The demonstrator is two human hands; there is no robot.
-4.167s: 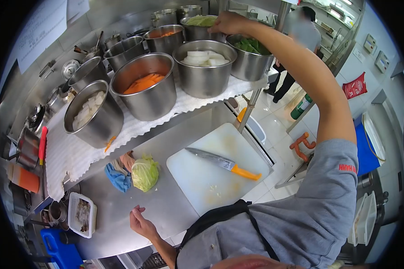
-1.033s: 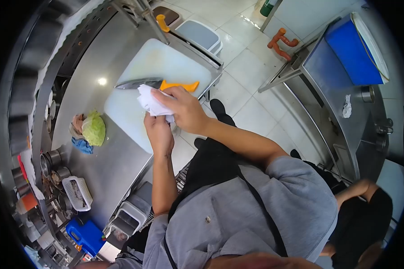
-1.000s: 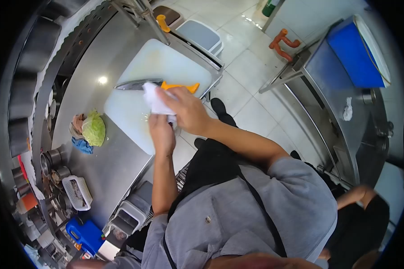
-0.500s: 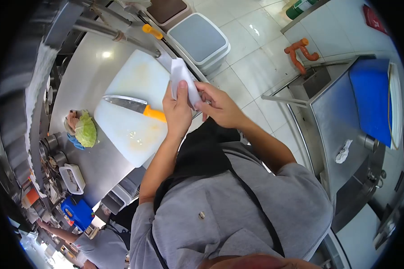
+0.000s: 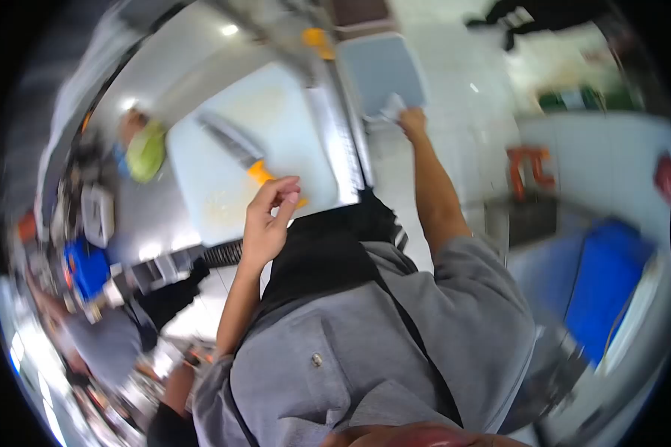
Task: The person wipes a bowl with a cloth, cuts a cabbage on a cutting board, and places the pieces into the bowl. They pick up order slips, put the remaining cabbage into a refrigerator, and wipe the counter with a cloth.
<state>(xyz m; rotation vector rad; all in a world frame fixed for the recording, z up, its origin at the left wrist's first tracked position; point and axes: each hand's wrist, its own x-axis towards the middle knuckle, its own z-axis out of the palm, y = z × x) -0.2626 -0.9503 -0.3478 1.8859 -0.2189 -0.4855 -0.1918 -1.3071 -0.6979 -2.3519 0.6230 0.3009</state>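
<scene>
In the head view, my right hand (image 5: 414, 127) reaches out over the grey-lidded bin (image 5: 384, 71), its fingers closed on a crumpled white paper towel (image 5: 393, 106). My left hand (image 5: 267, 220) hovers near the front edge of the white cutting board (image 5: 209, 179), loosely curled, with a gap between thumb and fingers and nothing in it. Just beyond that hand lies a kitchen knife (image 5: 235, 143) with a yellow handle, blade pointing away to the left. Part of the handle is hidden behind my left fingers. Motion blurs the picture.
Left of the board, a piece of green cabbage (image 5: 146, 153) sits on the steel counter (image 5: 138, 212). A yellow handle (image 5: 318, 43) sticks out near the bin. An orange pipe (image 5: 528, 170) and blue board (image 5: 611, 276) are at right. Another person (image 5: 104, 343) works at lower left.
My right hand has left my left hand and moved forward to the bin, taking the white paper towel. My left hand has let go of the towel. The view has shifted.
</scene>
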